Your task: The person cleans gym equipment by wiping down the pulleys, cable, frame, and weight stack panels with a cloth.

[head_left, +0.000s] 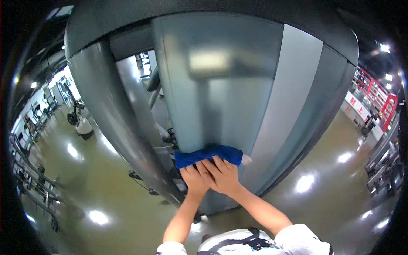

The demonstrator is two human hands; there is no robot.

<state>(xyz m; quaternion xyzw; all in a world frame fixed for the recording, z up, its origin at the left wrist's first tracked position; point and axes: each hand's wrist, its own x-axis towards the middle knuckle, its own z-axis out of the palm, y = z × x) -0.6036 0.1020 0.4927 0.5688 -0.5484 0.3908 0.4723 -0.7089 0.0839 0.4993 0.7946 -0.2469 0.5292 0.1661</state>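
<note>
A blue cloth (208,155) lies against the lower part of a smooth grey-green panel (238,97). Both my hands are on the cloth, side by side and partly overlapping. My left hand (195,178) holds its left part, fingers curled onto the fabric. Beside it, my right hand (223,174) presses on the middle and right part, its fingertips hidden in the folds. A pale spot shows at the cloth's right end. Above the cloth, the panel carries a blurred reflection.
A thick grey frame tube (110,110) stands left of the panel, a light grey strip (291,85) right of it. Gym equipment (76,119) is on the floor at the left. Red railings (389,108) and more machines (384,163) are at the right.
</note>
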